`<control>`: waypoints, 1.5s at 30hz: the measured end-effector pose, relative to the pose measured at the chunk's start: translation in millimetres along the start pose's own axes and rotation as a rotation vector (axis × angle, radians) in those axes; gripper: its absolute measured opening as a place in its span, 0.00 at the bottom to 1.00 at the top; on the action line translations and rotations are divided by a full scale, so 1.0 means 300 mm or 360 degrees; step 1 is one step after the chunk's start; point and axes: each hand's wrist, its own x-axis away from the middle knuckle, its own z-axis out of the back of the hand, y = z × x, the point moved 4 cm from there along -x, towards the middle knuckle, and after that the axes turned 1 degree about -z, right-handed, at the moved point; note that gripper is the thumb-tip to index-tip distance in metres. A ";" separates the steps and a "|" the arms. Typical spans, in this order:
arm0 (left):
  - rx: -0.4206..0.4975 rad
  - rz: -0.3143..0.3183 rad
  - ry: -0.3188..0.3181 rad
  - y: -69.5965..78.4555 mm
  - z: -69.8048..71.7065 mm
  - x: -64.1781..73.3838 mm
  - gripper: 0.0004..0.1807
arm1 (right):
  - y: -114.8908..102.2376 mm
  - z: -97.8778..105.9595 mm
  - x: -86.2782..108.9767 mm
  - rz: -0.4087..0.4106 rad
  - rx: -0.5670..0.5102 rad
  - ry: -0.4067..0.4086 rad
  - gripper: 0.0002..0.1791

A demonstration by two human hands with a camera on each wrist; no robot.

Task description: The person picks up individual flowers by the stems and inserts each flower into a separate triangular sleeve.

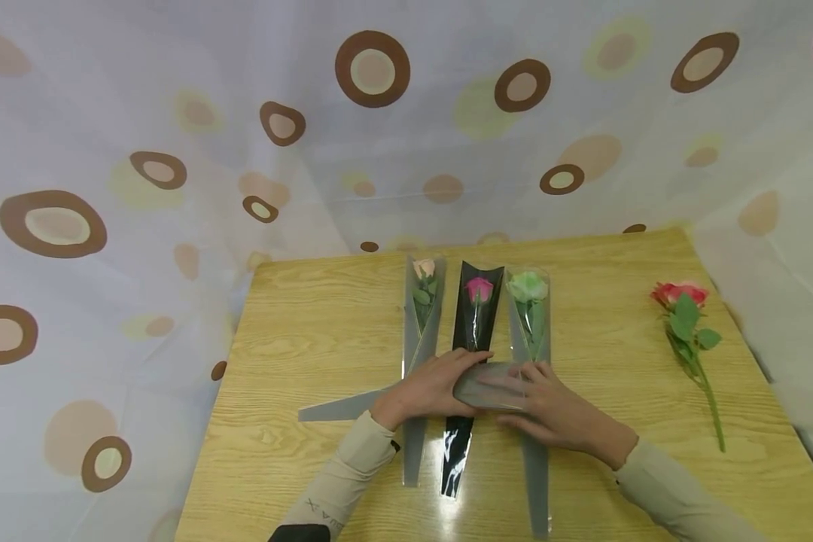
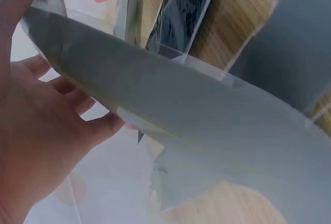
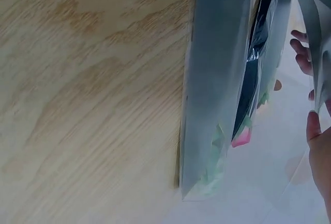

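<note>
My left hand (image 1: 432, 384) grips an empty-looking grey flower sleeve (image 1: 491, 388), with the fingers round its side. At the sleeve's wide right end, my right hand (image 1: 558, 410) pinches its edge. The left wrist view shows the grey sleeve (image 2: 155, 89) bowed and lifted off the table. A narrow grey strip (image 1: 342, 407) sticks out left of my left hand, seemingly the sleeve's tail. Beneath and behind the hands lie wrapped roses: a peach rose (image 1: 423, 271) in grey, a magenta rose (image 1: 479, 289) in black and a pale green rose (image 1: 528, 290) in grey.
An unwrapped red-pink rose (image 1: 683, 297) with leaves and a long stem lies at the right of the wooden table (image 1: 298, 324). A patterned white cloth (image 1: 433, 128) hangs behind the table and along its sides.
</note>
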 end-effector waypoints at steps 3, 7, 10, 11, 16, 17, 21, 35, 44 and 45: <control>0.0025 -0.0011 -0.0018 -0.003 0.002 0.002 0.50 | 0.004 -0.007 0.007 -0.0020 0.0025 -0.0012 0.24; 0.0072 -0.0009 -0.0054 -0.008 0.007 0.003 0.50 | 0.015 -0.017 0.018 -0.0020 0.0086 -0.0021 0.26; 0.0108 -0.0014 -0.0067 -0.011 0.009 -0.002 0.50 | 0.022 -0.023 0.025 -0.0009 0.0113 -0.0032 0.28; 0.0123 -0.0016 -0.0068 -0.012 0.008 -0.005 0.50 | 0.024 -0.024 0.028 -0.0007 0.0112 -0.0030 0.29; 0.0157 -0.0022 -0.0055 -0.018 0.005 -0.017 0.48 | 0.037 -0.024 0.044 -0.0101 0.0011 -0.0009 0.28; 0.0161 -0.0021 -0.0045 -0.019 0.004 -0.019 0.47 | 0.039 -0.023 0.049 -0.0122 -0.0017 0.0007 0.27; 0.0182 -0.0031 0.0015 -0.018 0.008 -0.024 0.45 | 0.051 -0.013 0.074 -0.0186 -0.0107 0.0071 0.27; 0.0184 0.0024 0.0029 -0.007 -0.029 -0.032 0.38 | 0.077 0.011 0.125 -0.0265 -0.0061 0.0136 0.30; 0.0050 0.0022 0.0017 0.006 -0.051 -0.030 0.34 | 0.063 -0.001 0.126 -0.0235 -0.0204 0.0128 0.31; 0.0052 0.0020 0.0020 0.006 -0.052 -0.029 0.33 | 0.064 -0.003 0.128 -0.0231 -0.0186 0.0125 0.30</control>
